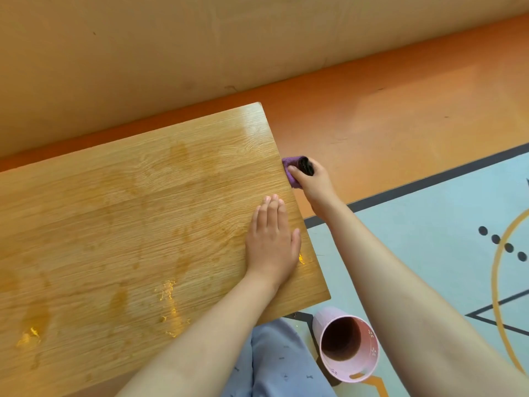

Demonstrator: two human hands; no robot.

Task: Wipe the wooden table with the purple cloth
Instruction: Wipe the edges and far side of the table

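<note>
The wooden table [128, 219] fills the left and middle of the view, with wet streaks and yellow-orange smears across its top. My left hand [272, 242] lies flat, palm down, on the table near its right edge. Just past that edge, my right hand [313, 181] grips the purple cloth [290, 170] bunched against the table's side. A dark object [307, 165] sits at the top of that hand; what it is cannot be told. Most of the cloth is hidden by the fingers.
A pink bucket [346, 348] stands on the floor by the table's near right corner, beside my knee in blue patterned trousers [280, 365]. An orange floor [386, 110] and a pale blue mat [429, 239] lie to the right. A tan wall [171, 53] runs behind the table.
</note>
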